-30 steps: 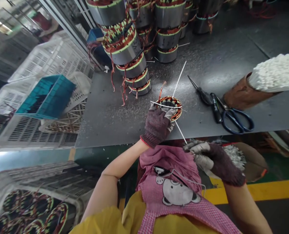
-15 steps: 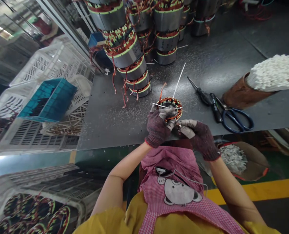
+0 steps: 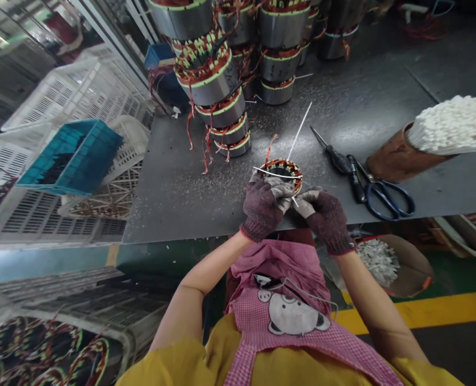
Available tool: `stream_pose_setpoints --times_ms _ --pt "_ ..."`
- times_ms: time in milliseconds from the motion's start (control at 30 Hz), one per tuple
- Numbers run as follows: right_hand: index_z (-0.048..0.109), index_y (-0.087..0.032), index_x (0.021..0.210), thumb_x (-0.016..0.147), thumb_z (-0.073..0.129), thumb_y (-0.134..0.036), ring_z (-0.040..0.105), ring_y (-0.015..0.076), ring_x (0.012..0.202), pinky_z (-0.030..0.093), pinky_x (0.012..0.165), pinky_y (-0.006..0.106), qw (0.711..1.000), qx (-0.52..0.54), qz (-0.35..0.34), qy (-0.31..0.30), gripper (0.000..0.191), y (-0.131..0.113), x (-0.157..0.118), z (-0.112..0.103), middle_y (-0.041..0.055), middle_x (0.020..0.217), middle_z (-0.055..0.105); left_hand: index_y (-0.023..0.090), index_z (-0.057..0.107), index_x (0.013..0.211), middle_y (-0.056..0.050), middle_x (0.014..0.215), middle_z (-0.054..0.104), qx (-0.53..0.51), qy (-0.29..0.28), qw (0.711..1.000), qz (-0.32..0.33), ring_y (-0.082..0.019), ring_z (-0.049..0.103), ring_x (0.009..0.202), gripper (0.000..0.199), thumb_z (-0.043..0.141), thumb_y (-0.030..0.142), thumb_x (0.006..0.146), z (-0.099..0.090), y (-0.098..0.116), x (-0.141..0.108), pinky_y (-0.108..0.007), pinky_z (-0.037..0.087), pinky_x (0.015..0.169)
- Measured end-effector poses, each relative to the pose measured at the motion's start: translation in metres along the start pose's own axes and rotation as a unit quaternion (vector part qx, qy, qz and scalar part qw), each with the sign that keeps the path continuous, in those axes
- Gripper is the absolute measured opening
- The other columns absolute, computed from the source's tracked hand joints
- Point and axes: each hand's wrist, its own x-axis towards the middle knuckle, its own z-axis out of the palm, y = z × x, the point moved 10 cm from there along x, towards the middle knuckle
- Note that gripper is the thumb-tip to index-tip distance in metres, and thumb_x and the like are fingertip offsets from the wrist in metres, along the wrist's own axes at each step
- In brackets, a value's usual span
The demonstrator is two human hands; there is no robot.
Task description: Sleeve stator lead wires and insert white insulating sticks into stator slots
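My left hand (image 3: pixel 263 205), in a dark knitted glove with pale fingertips, curls over the near left side of a motor stator (image 3: pixel 298 184). The stator is a ring with orange windings and yellow-green insulation, lying near the table's front edge. A long white cable tie (image 3: pixel 301 128) stands up from its far side, and another white tie (image 3: pixel 276 173) crosses its top. At the near rim, my gloved right hand (image 3: pixel 325 217) pinches by a short white tie end (image 3: pixel 295 202). Fingers partly hide the stator's near side.
Stacked stators (image 3: pixel 209 80) stand at the back left of the table (image 3: pixel 181 203). To the right lie a screwdriver (image 3: pixel 334 158), a black marker (image 3: pixel 356 179) and blue-handled scissors (image 3: pixel 391 201), beside a brown container (image 3: pixel 394 158) of white ties. Crates (image 3: pixel 32 214) flank the left.
My right hand has moved slightly left and in toward the stator's near rim, its fingers drawn closer together. A white tie end now shows there. The left hand stays on the stator.
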Motion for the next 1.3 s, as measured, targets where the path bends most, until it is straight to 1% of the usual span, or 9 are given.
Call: stream_pose_setpoints --times_ms 167,300,467,633,833,967,1067,1200,1300 --pt "0.078 -0.023 0.081 0.095 0.07 -0.048 0.07 0.024 0.075 0.051 0.072 0.036 0.998 -0.065 0.007 -0.018 0.029 -0.001 0.004 0.003 0.007 0.082 0.08 0.027 0.082 0.1 -0.003 0.111 0.089 -0.03 0.011 0.997 0.073 -0.022 0.081 0.113 0.009 0.074 0.03 0.102 -0.015 0.012 -0.001 -0.047 0.055 0.119" --pt "0.079 -0.023 0.096 0.103 0.065 -0.042 0.074 0.0241 0.085 0.054 0.079 0.035 0.989 -0.102 -0.107 -0.023 0.024 -0.029 0.003 0.007 0.0081 0.094 0.083 0.026 0.084 0.1 -0.005 0.104 0.088 0.012 0.045 0.997 0.063 -0.025 0.081 0.105 0.011 0.073 0.026 0.097 -0.018 0.01 -0.001 -0.045 0.059 0.103" --pt "0.079 -0.022 0.095 0.108 0.057 -0.036 0.073 0.025 0.087 0.056 0.083 0.038 0.958 -0.151 -0.235 0.067 0.029 -0.075 -0.003 -0.014 0.0111 0.092 0.081 0.026 0.085 0.093 -0.007 0.102 0.087 0.096 0.041 0.994 0.011 -0.031 0.079 0.098 0.01 0.076 0.026 0.089 -0.01 0.01 0.007 -0.049 0.059 0.096" --pt "0.079 -0.025 0.094 0.106 0.061 -0.042 0.076 0.0254 0.09 0.063 0.089 0.041 0.978 -0.035 -0.153 0.137 0.027 -0.066 0.004 -0.051 0.0082 0.096 0.082 0.026 0.083 0.085 -0.006 0.092 0.085 0.107 0.031 0.994 0.016 -0.03 0.076 0.093 0.005 0.079 0.027 0.089 -0.01 0.014 0.01 -0.051 0.058 0.102" --pt "0.083 -0.025 0.095 0.101 0.07 -0.058 0.077 0.0263 0.095 0.064 0.093 0.039 0.985 0.112 -0.09 -0.1 0.036 -0.025 0.007 0.009 0.0065 0.093 0.082 0.025 0.084 0.104 -0.008 0.103 0.085 0.087 -0.013 0.994 0.062 -0.031 0.077 0.103 0.015 0.073 0.024 0.093 -0.01 0.012 0.001 -0.052 0.06 0.102" --pt "0.074 -0.019 0.075 0.102 0.068 -0.061 0.063 0.0179 0.07 0.054 0.069 0.029 0.985 0.129 -0.021 -0.113 0.05 -0.011 -0.001 0.025 0.0015 0.071 0.07 0.025 0.082 0.119 -0.009 0.112 0.086 0.097 -0.007 0.994 0.045 -0.031 0.077 0.108 0.027 0.068 0.022 0.096 -0.007 0.007 -0.001 -0.055 0.059 0.109" --pt "0.071 -0.019 0.068 0.103 0.066 -0.06 0.062 0.0179 0.07 0.053 0.069 0.029 0.987 0.134 -0.008 -0.089 0.054 -0.023 0.001 0.027 0.0011 0.068 0.068 0.021 0.081 0.122 -0.012 0.107 0.085 0.118 0.007 0.993 0.026 -0.034 0.078 0.103 0.032 0.069 0.024 0.093 -0.005 0.003 -0.002 -0.055 0.061 0.102" --pt "0.078 -0.022 0.079 0.102 0.064 -0.063 0.066 0.0208 0.072 0.058 0.072 0.033 0.985 0.162 -0.038 -0.052 0.049 -0.038 0.016 0.012 0.0043 0.077 0.075 0.022 0.082 0.117 -0.012 0.104 0.085 0.092 0.012 0.994 0.053 -0.033 0.079 0.103 0.027 0.073 0.026 0.091 -0.007 0.011 -0.002 -0.055 0.06 0.108" --pt "0.082 -0.02 0.103 0.105 0.057 -0.064 0.072 0.0232 0.079 0.063 0.079 0.037 0.992 0.119 -0.045 0.025 0.05 -0.018 0.022 -0.037 0.0086 0.093 0.081 0.025 0.083 0.109 -0.008 0.103 0.086 0.072 0.019 0.997 0.024 -0.032 0.079 0.104 0.018 0.078 0.03 0.092 -0.008 0.011 0.002 -0.054 0.058 0.111"
